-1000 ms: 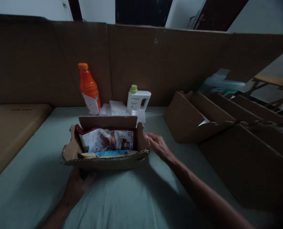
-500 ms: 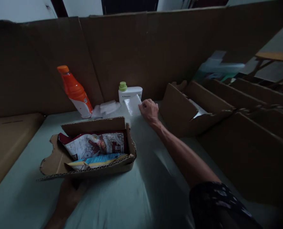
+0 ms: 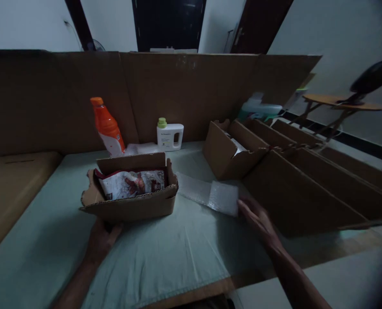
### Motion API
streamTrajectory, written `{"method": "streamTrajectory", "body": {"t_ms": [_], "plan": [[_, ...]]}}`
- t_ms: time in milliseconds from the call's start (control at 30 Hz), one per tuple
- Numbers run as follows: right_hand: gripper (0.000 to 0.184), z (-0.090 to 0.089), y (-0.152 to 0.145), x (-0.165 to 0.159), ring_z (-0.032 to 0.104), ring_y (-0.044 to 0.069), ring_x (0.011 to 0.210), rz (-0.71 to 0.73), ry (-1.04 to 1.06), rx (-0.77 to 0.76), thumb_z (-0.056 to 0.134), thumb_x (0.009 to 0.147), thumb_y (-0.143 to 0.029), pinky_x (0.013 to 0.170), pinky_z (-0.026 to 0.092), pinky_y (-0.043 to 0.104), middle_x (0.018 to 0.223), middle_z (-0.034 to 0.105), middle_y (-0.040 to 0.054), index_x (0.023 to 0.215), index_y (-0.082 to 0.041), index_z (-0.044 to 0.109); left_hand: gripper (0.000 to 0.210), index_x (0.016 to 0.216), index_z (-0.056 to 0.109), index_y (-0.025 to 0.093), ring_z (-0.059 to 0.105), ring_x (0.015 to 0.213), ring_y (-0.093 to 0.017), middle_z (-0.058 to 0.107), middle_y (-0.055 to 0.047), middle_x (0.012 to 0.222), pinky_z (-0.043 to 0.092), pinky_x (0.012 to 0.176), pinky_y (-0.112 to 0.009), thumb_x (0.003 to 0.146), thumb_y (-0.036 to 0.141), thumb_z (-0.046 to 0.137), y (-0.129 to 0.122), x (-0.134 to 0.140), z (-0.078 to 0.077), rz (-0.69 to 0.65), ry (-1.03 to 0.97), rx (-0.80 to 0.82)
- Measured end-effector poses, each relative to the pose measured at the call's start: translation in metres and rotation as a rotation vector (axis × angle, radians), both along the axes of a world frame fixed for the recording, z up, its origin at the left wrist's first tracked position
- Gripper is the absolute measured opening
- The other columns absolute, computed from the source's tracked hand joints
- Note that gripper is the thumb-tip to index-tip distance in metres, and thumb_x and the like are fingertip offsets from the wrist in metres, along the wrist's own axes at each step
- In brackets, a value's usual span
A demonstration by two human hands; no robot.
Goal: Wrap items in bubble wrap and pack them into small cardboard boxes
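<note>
My left hand (image 3: 102, 241) grips the lower front of a small open cardboard box (image 3: 129, 211); its fingertips are hidden under the box. Inside the box lies a printed food pouch (image 3: 133, 183), white with dark red edges. My right hand (image 3: 257, 216) pinches the right end of a strip of clear bubble wrap (image 3: 223, 197). The strip stretches left across the cloth to the box's right side, with its right end folded over in a doubled flap.
An orange bottle (image 3: 109, 128) and a white jug with a green cap (image 3: 168, 137) stand behind the box. More bubble wrap (image 3: 142, 148) lies between them. Several divided cardboard bins (image 3: 223, 148) stand at right, a teal-and-clear bottle (image 3: 258, 109) behind. A cardboard wall (image 3: 178, 86) closes the back.
My right hand has come back from near the white jug toward me and to the right, drawing the bubble wrap along. My left hand stays at the box. The view has tilted up.
</note>
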State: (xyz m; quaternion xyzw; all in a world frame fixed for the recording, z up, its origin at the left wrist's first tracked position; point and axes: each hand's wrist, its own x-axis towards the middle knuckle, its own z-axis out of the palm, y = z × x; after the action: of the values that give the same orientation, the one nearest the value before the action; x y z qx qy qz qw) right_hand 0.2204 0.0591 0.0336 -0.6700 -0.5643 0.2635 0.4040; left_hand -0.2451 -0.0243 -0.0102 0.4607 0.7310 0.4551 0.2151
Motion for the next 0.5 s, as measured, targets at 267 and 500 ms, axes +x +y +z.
{"method": "streamTrajectory", "body": {"t_ms": [267, 500], "plan": [[0.053, 0.025, -0.024, -0.074, 0.067, 0.024, 0.092, 0.365, -0.173, 0.153, 0.06, 0.089, -0.056, 0.08, 0.056, 0.038, 0.121, 0.068, 0.0137, 0.13, -0.022, 0.06, 0.055, 0.108, 0.054, 0.017, 0.07, 0.098, -0.032, 0.072, -0.012, 0.103, 0.057, 0.087, -0.043, 0.066, 0.051, 0.067, 0.0, 0.005, 0.009, -0.042, -0.063, 0.097], [0.049, -0.003, 0.016, -0.176, 0.066, 0.026, 0.093, 0.658, -0.024, 0.279, 0.06, 0.089, -0.054, 0.08, 0.056, 0.04, 0.111, 0.07, 0.0144, 0.12, -0.016, 0.062, 0.044, 0.106, 0.06, 0.017, 0.069, 0.092, -0.029, 0.071, -0.009, 0.096, 0.057, 0.081, -0.04, 0.072, 0.044, 0.066, -0.004, 0.0, -0.007, -0.068, 0.075, 0.18]]}}
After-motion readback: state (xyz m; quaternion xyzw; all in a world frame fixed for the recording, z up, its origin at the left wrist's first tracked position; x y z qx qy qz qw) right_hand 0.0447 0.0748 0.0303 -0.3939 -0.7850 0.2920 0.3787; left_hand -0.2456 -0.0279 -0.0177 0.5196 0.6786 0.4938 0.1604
